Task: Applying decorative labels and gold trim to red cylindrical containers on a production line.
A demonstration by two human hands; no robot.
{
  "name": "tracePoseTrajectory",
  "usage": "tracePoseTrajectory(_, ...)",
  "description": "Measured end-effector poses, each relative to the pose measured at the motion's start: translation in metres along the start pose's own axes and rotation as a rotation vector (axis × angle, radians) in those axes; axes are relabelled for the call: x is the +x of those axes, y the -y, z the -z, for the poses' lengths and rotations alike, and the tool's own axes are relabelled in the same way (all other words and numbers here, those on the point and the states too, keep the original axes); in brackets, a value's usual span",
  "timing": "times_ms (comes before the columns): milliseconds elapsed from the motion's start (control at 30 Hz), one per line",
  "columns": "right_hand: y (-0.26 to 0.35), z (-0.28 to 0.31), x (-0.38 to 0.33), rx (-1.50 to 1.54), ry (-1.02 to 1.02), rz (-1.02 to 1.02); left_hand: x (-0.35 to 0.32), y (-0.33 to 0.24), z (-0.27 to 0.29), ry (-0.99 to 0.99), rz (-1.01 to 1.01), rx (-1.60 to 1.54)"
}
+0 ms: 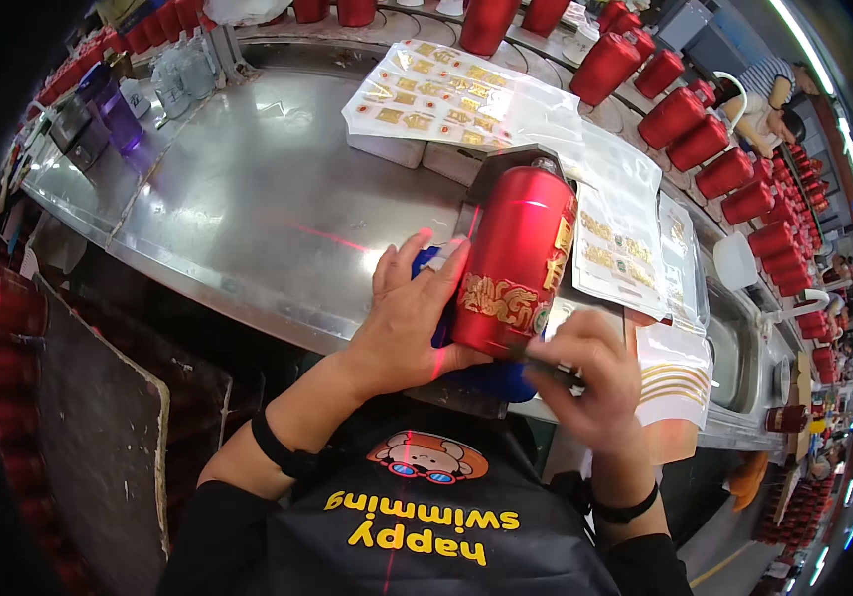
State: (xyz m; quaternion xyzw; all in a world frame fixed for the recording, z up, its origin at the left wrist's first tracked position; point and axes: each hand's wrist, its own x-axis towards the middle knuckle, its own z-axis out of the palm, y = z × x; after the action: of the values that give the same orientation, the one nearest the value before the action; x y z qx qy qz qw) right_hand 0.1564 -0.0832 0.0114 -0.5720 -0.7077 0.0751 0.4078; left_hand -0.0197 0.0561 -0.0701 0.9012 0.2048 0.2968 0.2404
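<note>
In the head view, a red bottle (516, 260) lies on a dark jig (491, 174) at the table's (248, 199) near edge, its long axis pointing away from the person. The left hand (409, 323) presses flat on its left side, fingers spread. The right hand (585, 372), at its near right end, is pinched on a thin dark tool (546, 366). Sticker sheets (446, 94) lie beyond, and there is free room on the left.

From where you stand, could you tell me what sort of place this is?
Probably a factory decorating line. The left hand steadies a red bottle with gold decals while the right hand works on it; decal sheets lie on the steel bench, and rows of red bottles wait behind.
</note>
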Motion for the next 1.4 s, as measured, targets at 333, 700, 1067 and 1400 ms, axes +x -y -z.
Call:
tracePoseTrajectory(333,-0.020,-0.035,-0.026,0.483,-0.405,-0.640,-0.006,-0.009,0.006,-0.062,-0.018,-0.035)
tracePoseTrajectory(700,-0.029,-0.011,-0.059,0.235,-0.353,-0.568,-0.022,-0.026,0.005,-0.178,-0.263,0.280)
tracePoseTrajectory(1067,-0.083,0.104,-0.226,-0.963,-0.159,-0.645,-0.028,-0.006,-0.012,-0.181,0.001,-0.083)
tracePoseTrajectory(1400,-0.079,0.103,-0.215,-0.676,-0.315,-0.728,-0.014,-0.022,0.011,-0.159,-0.084,0.240)
